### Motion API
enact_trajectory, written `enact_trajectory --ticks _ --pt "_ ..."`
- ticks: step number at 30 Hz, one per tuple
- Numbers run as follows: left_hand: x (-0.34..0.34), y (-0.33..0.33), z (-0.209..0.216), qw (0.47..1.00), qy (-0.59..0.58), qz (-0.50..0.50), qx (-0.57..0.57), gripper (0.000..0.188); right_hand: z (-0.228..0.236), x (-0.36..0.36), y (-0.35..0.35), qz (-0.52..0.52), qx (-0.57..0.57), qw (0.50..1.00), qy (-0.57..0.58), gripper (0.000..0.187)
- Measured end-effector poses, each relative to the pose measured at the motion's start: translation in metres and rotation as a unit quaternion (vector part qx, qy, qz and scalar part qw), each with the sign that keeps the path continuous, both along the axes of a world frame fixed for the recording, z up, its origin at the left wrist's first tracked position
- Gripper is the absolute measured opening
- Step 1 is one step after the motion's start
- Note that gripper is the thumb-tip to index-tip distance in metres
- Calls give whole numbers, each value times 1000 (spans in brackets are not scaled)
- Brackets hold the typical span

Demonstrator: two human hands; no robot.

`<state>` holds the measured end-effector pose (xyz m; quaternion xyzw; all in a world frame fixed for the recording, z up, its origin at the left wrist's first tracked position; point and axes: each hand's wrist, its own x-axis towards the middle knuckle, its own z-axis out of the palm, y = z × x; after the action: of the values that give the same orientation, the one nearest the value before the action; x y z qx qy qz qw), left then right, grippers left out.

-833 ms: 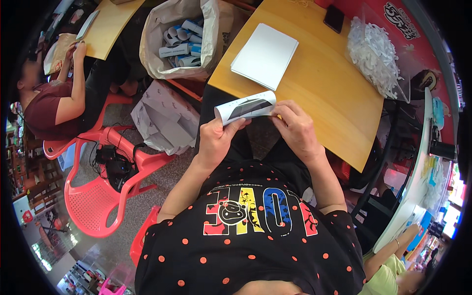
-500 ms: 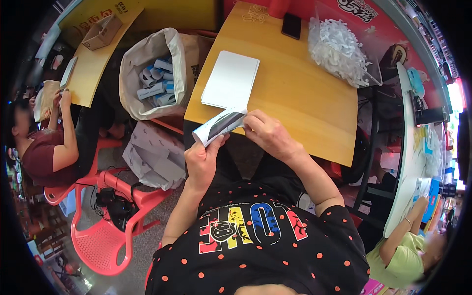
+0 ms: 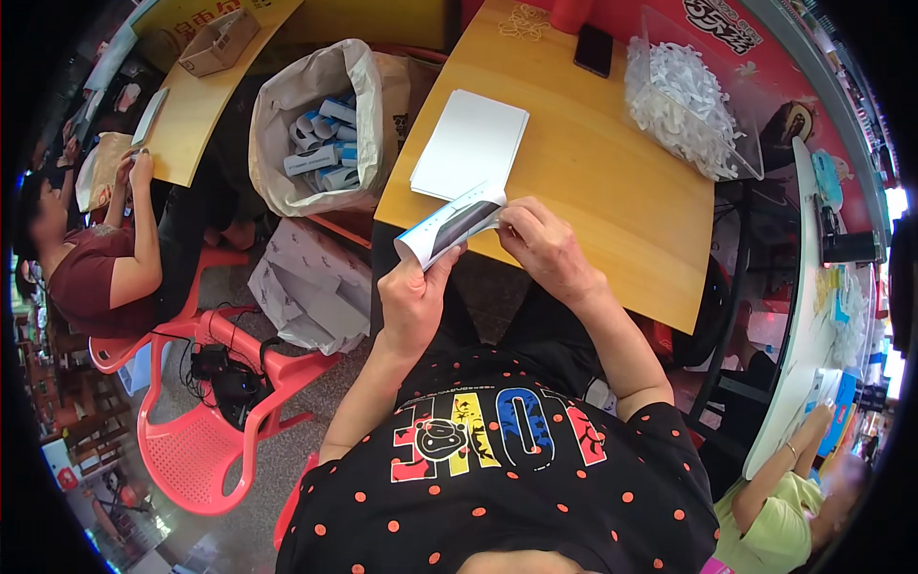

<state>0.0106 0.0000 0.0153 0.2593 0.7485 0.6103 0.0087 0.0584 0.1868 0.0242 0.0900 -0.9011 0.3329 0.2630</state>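
White printed paper sheet [image 3: 448, 226] curled into a tube, by the near-left corner of the yellow wooden bench [image 3: 612, 210], long axis slanting from the left hand [image 3: 413, 301], gripping its near-left end, to the right hand [image 3: 545, 245], pinching its far-right end.

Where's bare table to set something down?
The table has bare wood between the paper stack and white strips, down to the near right corner. Crowded: around the near left edge, with rolled sheet, left hand, right hand.
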Motion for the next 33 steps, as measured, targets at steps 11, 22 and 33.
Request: enact_trajectory --ticks 11,22,33 --pt "2 -4 -5 999 6 7 -37 20 -13 -5 5 16 3 1000 -20 18" --pt "1 -6 -8 991 102 15 -83 18 -23 -2 5 6 -43 998 -40 17" --pt "-14 -19 -3 958 262 -17 -113 19 15 -2 22 -34 -277 911 -302 17"
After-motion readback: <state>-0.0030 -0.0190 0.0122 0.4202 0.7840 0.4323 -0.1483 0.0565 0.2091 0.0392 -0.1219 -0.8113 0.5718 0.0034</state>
